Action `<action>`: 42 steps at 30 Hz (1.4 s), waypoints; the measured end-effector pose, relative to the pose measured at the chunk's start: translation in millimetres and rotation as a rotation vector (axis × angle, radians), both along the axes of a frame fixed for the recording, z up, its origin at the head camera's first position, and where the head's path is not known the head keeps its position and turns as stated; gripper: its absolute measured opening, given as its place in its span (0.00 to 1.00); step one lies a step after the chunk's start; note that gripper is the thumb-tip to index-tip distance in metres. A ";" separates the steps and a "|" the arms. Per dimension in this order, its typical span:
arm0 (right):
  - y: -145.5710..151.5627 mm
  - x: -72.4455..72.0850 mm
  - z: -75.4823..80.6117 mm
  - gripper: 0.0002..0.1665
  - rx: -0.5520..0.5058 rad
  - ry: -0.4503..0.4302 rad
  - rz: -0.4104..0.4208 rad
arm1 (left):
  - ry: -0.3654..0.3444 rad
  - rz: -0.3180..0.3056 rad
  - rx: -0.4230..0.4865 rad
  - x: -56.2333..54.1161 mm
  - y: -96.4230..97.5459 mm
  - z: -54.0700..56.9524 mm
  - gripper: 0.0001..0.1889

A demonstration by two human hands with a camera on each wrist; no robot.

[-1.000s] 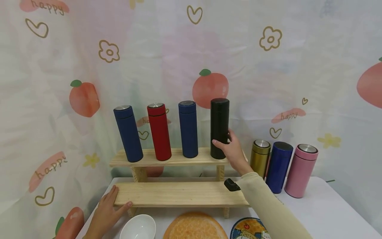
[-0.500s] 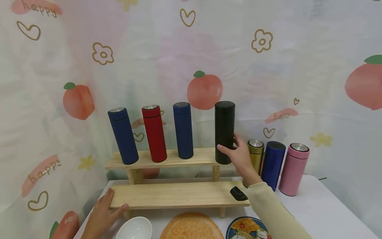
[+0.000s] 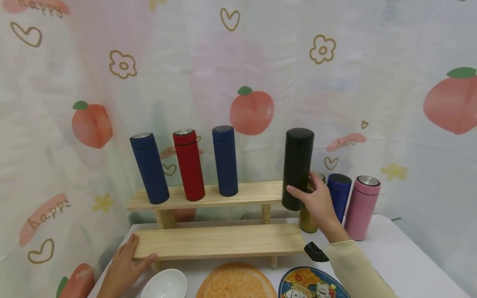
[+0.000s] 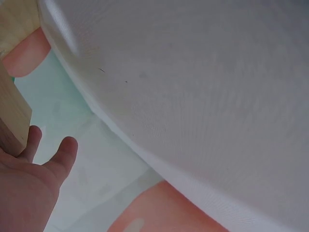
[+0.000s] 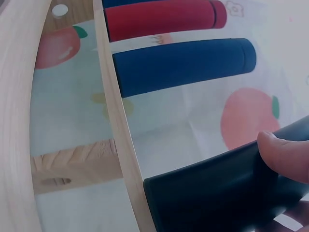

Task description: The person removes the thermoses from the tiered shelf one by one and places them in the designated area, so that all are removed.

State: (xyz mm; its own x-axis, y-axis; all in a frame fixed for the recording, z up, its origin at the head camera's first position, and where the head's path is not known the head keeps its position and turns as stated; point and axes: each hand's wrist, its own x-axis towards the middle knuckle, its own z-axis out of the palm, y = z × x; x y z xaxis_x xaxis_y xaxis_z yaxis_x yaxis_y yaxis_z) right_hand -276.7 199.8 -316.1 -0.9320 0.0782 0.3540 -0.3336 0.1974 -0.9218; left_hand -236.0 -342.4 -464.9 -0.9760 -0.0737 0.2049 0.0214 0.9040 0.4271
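Observation:
My right hand (image 3: pixel 318 203) holds the black thermos bottle (image 3: pixel 298 165) near its lower half, thumb on the near side. In the head view the bottle's base is off the upper shelf's front right end and partly covers the gold bottle (image 3: pixel 308 221). The right wrist view shows the black bottle (image 5: pixel 217 188) beside the shelf edge, with the thumb (image 5: pixel 285 154) on it. My left hand (image 3: pixel 121 265) rests against the left end of the lower wooden shelf (image 3: pixel 220 242), thumb by the front edge. In the left wrist view two fingers (image 4: pixel 63 157) stand straight beside the board.
On the upper shelf (image 3: pixel 253 192) stand a blue bottle (image 3: pixel 150 169), a red one (image 3: pixel 189 165) and another blue one (image 3: pixel 225 161). A shiny blue bottle (image 3: pixel 338 194) and a pink bottle (image 3: pixel 363 211) stand right. A white bowl (image 3: pixel 165 285), round tan mat (image 3: pixel 236 283) and patterned mat (image 3: pixel 309 285) lie in front.
The right hand has moved the black bottle off the upper shelf, rightward and nearer. The bottle now overlaps the gold one. The left hand stays at the lower shelf's end.

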 end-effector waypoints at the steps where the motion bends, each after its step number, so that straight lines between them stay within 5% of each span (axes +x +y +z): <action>1: 2.5 2.3 -0.7 0.55 0.006 0.004 -0.003 | 0.003 -0.001 -0.002 0.4 -0.3 -0.5 0.59; 11: 23.5 15.9 -10.1 0.54 -0.028 -0.009 -0.061 | 0.042 -0.007 -0.033 3.8 -5.8 5.2 0.57; 22: 43.7 21.5 -39.7 0.57 -0.037 -0.100 -0.130 | 0.035 -0.009 -0.036 1.9 -6.3 4.9 0.58; 42: 59.8 15.2 -78.8 0.62 0.021 -0.207 -0.148 | -0.036 0.000 -0.013 0.8 0.8 5.3 0.59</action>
State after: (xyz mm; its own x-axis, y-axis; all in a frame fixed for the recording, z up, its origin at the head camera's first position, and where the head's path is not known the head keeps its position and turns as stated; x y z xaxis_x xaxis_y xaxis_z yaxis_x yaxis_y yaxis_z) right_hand -261.5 259.6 -394.9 -0.9638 0.2136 0.1595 -0.1038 0.2503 -0.9626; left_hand -235.2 -341.7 -459.6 -0.9828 -0.0713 0.1702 0.0060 0.9094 0.4160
